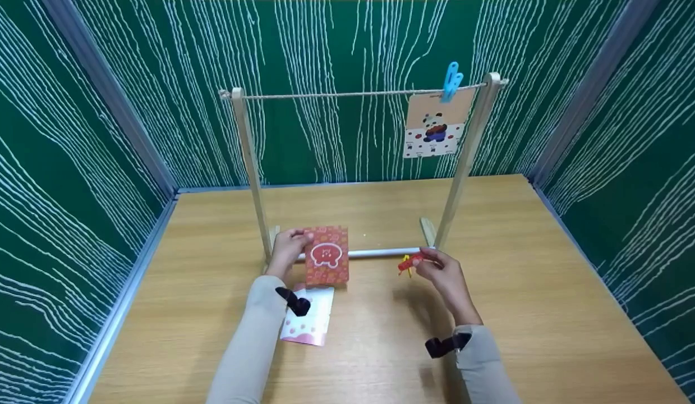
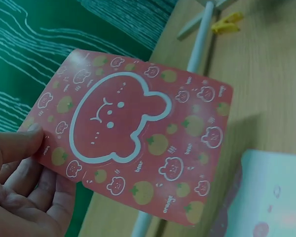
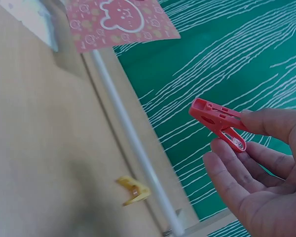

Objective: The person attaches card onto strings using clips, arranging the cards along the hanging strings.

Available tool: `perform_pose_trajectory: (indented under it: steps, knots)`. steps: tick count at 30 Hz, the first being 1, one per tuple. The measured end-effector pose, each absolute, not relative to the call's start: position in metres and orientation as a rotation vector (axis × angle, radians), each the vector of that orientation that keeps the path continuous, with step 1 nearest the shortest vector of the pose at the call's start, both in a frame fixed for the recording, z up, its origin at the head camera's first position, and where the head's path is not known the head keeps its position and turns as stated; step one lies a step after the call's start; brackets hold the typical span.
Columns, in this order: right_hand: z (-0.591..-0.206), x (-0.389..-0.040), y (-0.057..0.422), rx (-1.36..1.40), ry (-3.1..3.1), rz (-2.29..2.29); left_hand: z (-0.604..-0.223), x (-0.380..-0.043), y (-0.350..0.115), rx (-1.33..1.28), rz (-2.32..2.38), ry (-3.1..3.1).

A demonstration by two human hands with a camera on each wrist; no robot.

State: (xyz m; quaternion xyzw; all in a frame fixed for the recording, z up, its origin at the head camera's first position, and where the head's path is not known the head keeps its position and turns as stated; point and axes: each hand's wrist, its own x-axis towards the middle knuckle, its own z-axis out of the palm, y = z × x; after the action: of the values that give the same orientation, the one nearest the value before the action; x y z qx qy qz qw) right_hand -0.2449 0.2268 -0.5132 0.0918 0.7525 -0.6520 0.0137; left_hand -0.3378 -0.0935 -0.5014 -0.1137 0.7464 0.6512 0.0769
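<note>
My left hand (image 1: 289,251) pinches a red card (image 1: 326,255) by its edge, holding it above the table in front of the rack's white bar. The card has a white-outlined bear face, upside down in the head view, among small oranges and bears (image 2: 138,138). Between thumb and fingers, my right hand (image 1: 443,275) holds a red clothespin (image 3: 217,121) by its handles. Behind it on the table lies a yellow clothespin (image 3: 133,190). A second card, white and pink (image 1: 311,322), lies on the table, partly hidden by the left wrist's camera.
A wooden rack with a string (image 1: 336,95) across its top stands toward the back. At the string's right end a blue clothespin (image 1: 451,82) holds a panda card (image 1: 435,124). The rack's white bar (image 1: 381,253) runs low between its posts. Green walls (image 1: 347,140) enclose the table (image 1: 369,359).
</note>
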Motion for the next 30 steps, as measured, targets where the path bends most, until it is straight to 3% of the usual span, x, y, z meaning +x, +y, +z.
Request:
perform_pose_trajectory:
  steps: [30]
  knots:
    - [-0.395, -0.279, 0.225, -0.005, 2.517, -2.013, -0.396, -0.354, -0.04, 0.073, 2.193, 2.385]
